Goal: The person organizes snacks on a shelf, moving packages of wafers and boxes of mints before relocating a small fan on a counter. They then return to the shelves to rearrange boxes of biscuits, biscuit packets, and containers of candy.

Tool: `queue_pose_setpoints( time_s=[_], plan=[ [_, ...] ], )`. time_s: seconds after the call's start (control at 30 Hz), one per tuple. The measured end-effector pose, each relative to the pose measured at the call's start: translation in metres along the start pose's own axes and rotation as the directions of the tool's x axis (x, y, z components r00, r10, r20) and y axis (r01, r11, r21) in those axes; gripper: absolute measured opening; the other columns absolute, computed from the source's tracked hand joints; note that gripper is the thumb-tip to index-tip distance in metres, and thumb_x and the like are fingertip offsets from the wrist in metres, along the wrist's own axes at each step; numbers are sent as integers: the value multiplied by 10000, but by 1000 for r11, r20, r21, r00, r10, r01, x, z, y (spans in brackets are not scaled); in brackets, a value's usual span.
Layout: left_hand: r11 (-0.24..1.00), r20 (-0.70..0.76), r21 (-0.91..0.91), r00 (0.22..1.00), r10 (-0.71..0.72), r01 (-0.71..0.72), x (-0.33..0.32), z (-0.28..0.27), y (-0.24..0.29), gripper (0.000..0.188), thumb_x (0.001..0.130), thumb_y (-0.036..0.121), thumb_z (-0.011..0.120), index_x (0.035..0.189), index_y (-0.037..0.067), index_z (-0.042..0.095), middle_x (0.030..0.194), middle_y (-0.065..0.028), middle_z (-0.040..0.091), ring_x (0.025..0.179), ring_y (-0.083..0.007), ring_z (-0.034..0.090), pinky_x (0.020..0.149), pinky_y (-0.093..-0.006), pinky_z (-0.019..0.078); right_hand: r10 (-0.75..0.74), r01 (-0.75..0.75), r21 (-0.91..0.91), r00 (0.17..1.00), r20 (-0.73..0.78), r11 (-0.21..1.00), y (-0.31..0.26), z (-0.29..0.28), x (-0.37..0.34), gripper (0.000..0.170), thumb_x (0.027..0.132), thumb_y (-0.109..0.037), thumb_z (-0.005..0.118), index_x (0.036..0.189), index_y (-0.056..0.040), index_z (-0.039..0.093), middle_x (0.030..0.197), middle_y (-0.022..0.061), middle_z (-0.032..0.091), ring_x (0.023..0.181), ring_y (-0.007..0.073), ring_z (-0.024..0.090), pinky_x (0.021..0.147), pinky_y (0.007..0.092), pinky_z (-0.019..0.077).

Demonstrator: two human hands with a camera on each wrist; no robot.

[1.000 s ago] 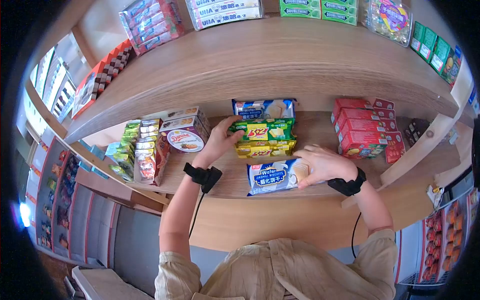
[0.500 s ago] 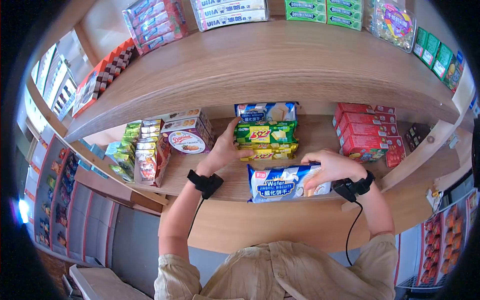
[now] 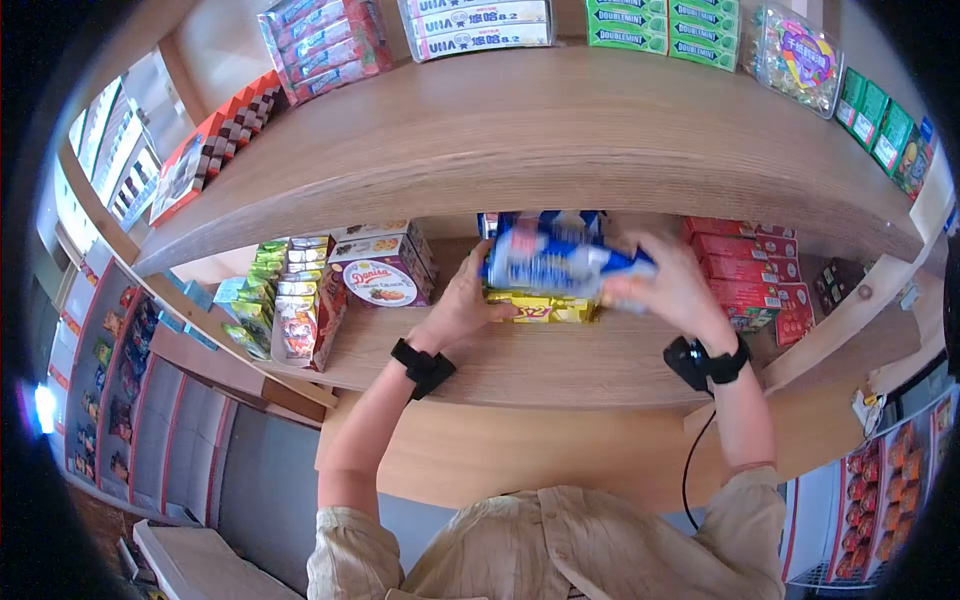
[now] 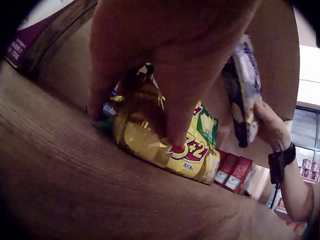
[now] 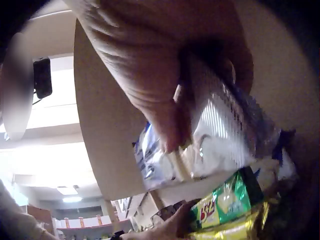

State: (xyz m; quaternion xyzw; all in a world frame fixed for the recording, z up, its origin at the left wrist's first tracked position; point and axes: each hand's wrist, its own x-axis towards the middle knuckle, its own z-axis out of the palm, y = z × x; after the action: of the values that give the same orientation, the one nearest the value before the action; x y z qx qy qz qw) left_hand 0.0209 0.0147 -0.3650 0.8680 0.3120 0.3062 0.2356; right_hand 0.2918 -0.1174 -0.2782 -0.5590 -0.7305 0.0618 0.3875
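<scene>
My right hand [image 3: 668, 285] grips the right end of a blue-and-white pack of wafer biscuits [image 3: 545, 265], held up over the row of biscuit packs and blurred by motion. In the right wrist view the thumb lies along the pack's side. My left hand [image 3: 460, 308] is at the left end of the row, its thumb on the front of a yellow 3+2 biscuit pack [image 4: 192, 157] and its fingers round behind. The green 3+2 biscuit pack [image 5: 227, 202] stands behind the yellow one, mostly hidden in the head view. Another blue wafer pack [image 3: 590, 222] is at the back.
Left of the row stand a Danisa cookie box [image 3: 378, 280] and a carton of small snack packets [image 3: 297, 315]. Red boxes [image 3: 735, 270] are stacked at the right. The upper shelf [image 3: 520, 140] overhangs the row closely, with gum and candy packs on it.
My right hand has lifted the wafer pack from the shelf's front edge, up and back over the row. The left hand has stayed at the row's left end.
</scene>
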Motion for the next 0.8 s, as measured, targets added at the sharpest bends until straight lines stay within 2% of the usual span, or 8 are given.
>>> queue_pose_setpoints(
  time_s=[0.07, 0.17, 0.27, 0.33, 0.43, 0.57, 0.73, 0.8],
  plan=[
    [1000, -5, -13, 1000, -27, 27, -1, -2, 9, 990, 613, 157, 845, 1378, -4, 238, 1298, -260, 432, 1220, -374, 442, 1015, -394, 394, 99, -104, -63, 992, -79, 993, 6, -3, 17, 572, 691, -438, 746, 1080, -43, 607, 1052, 175, 627, 993, 322, 593, 832, 383, 468],
    [999, -15, -11, 999, -30, 30, 1, -1, 8, 984, 612, 157, 841, 1378, -4, 244, 1315, -258, 419, 1222, -371, 440, 1014, -395, 392, -56, 10, -180, 966, -252, 984, 45, 11, 53, 603, 708, -465, 720, 1125, -46, 601, 1105, 187, 624, 1050, 312, 584, 868, 395, 460],
    [998, -18, -55, 1000, -11, 10, -1, -2, 8, 993, 608, 158, 843, 1380, -8, 241, 1318, -259, 414, 1224, -369, 440, 1018, -393, 389, -21, 10, -73, 988, -151, 997, 70, 23, 77, 617, 712, -459, 717, 1150, -43, 592, 1144, 182, 617, 1073, 314, 580, 894, 391, 451],
    [999, -13, -45, 999, -31, 30, 0, -2, 8, 999, 609, 158, 839, 1384, -12, 232, 1319, -261, 413, 1227, -370, 437, 1022, -390, 387, 78, -103, 205, 989, 123, 973, 68, 28, 83, 626, 725, -470, 700, 1174, -50, 584, 1179, 176, 606, 1092, 308, 572, 906, 378, 447],
    [995, 6, -68, 998, -66, 66, 0, -1, 10, 1003, 607, 160, 840, 1384, -16, 232, 1320, -261, 412, 1230, -369, 433, 1027, -388, 381, 123, -131, 13, 961, 249, 991, 71, 46, 93, 640, 721, -487, 693, 1181, -56, 582, 1193, 173, 601, 1086, 300, 574, 910, 357, 446],
    [998, -9, -28, 999, -50, 50, -1, 0, 9, 1028, 603, 171, 847, 1394, -16, 216, 1327, -273, 399, 1238, -370, 421, 1033, -389, 373, 83, -145, 132, 917, 390, 981, 77, 57, 100, 663, 709, -494, 694, 1198, -64, 572, 1165, 174, 615, 1036, 299, 600, 887, 360, 454],
    [1000, -20, -6, 999, -30, 29, -3, 0, 11, 1025, 604, 221, 855, 1394, 0, 240, 1294, -261, 416, 1240, -385, 396, 1026, -426, 373, 105, -164, 112, 906, 409, 980, 53, 35, 93, 661, 734, -497, 682, 1206, -49, 562, 1169, 172, 611, 1060, 265, 585, 902, 342, 436],
    [944, -154, 316, 976, 151, -96, -3, -3, 18, 1061, 606, 385, 849, 1389, -16, 256, 1341, -303, 359, 1281, -436, 323, 1048, -462, 329, 70, -154, 202, 925, 373, 967, 57, 37, 91, 683, 740, -508, 678, 1228, -47, 551, 1169, 153, 616, 1053, 243, 588, 900, 334, 434]
  ],
)
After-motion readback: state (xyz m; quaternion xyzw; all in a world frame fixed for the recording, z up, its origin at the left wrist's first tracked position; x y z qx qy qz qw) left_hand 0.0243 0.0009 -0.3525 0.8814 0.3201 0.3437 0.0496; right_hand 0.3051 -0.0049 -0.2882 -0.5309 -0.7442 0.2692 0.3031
